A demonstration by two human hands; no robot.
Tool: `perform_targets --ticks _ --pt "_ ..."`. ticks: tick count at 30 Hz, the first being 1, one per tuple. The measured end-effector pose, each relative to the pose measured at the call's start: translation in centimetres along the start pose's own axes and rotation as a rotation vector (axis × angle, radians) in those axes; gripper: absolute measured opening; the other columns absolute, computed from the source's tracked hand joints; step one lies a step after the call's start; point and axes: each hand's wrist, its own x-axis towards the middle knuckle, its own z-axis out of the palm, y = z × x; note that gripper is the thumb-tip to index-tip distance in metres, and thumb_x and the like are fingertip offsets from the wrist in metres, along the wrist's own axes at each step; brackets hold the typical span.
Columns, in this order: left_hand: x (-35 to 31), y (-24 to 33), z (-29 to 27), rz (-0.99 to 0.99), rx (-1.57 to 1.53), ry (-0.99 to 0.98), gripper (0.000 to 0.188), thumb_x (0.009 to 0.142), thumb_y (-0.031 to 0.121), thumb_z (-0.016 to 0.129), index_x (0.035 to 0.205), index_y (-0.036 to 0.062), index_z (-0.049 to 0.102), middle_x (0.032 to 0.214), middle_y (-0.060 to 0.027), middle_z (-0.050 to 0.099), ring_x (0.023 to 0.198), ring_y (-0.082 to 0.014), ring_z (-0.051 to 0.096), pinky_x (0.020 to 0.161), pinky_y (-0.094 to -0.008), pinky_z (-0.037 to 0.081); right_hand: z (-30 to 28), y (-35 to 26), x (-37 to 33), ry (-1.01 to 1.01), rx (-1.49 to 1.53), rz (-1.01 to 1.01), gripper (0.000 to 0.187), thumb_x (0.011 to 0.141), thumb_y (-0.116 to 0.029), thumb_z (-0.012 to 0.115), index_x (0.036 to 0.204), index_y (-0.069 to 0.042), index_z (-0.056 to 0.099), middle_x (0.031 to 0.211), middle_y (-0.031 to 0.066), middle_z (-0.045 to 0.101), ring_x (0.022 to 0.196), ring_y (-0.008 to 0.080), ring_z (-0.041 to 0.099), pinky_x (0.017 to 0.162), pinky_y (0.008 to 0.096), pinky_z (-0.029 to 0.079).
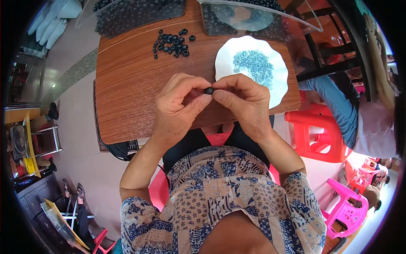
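Over the near part of the brown wooden table, a round black bead sits at the meeting fingertips of both hands. My left hand pinches it between thumb and index finger. From the other side, my right hand comes up against the bead with thumb and index closed; whatever small thing may be between those fingertips is too small to tell. Right of the hands lies a white scalloped plate with many tiny blue-grey grains. Loose black beads of mixed sizes lie beyond my left hand.
Two clear plastic bins, one at the far left and one at the far right, hold many black beads. Beside the table on the right stands a red plastic stool, near a seated person in jeans. A pink chair is behind.
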Motion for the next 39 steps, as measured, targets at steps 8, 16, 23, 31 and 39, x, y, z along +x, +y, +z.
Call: perform_targets --ticks 8,16,23,31,39 --pt "0.6 1.2 0.0 0.394 0.459 -0.021 0.020 0.071 -0.006 0.067 0.089 0.0007 0.062 0.084 -0.0100 0.060 0.070 -0.0169 0.057 0.061 -0.0254 0.047 -0.2 0.1 -0.2 0.011 -0.009 0.007 0.011 0.082 0.003 0.061 0.093 0.001 0.062 0.085 0.0008 0.062 0.076 0.0050 0.057 0.067 0.0181 0.046" --pt "0.3 0.9 -0.1 0.042 0.040 0.002 0.020 0.071 -0.006 0.067 0.089 0.0014 0.062 0.082 -0.0054 0.059 0.070 -0.0116 0.059 0.059 -0.0218 0.046 -0.7 -0.2 -0.2 0.000 0.073 0.052 0.011 0.081 0.003 0.061 0.092 0.000 0.061 0.085 0.0012 0.061 0.078 0.0060 0.055 0.070 0.0191 0.044" --pt "0.1 1.2 0.1 0.141 0.197 -0.010 0.021 0.070 -0.006 0.067 0.089 0.0024 0.063 0.083 -0.0066 0.060 0.070 -0.0152 0.059 0.059 -0.0249 0.047 -0.5 -0.3 -0.2 0.013 0.112 0.112 0.011 0.081 0.001 0.061 0.092 0.002 0.060 0.084 0.0035 0.062 0.075 0.0064 0.055 0.066 0.0193 0.045" --pt "-0.6 1.8 0.2 0.248 0.302 -0.012 0.022 0.068 -0.004 0.069 0.088 0.0023 0.063 0.084 -0.0082 0.061 0.072 -0.0216 0.060 0.060 -0.0301 0.047 -0.4 -0.9 -1.0 -0.015 0.195 0.150 0.010 0.080 0.001 0.062 0.089 0.002 0.059 0.081 0.0022 0.061 0.073 0.0051 0.054 0.064 0.0185 0.044" --pt "-2.4 3.1 1.1 0.109 0.168 -0.008 0.017 0.073 -0.002 0.068 0.089 0.0011 0.063 0.081 -0.0066 0.060 0.068 -0.0138 0.058 0.059 -0.0255 0.047 -0.9 -1.3 -2.9 -0.048 0.195 0.173 0.010 0.081 0.002 0.057 0.091 0.004 0.054 0.080 0.0073 0.061 0.066 0.0110 0.061 0.058 0.0222 0.051"
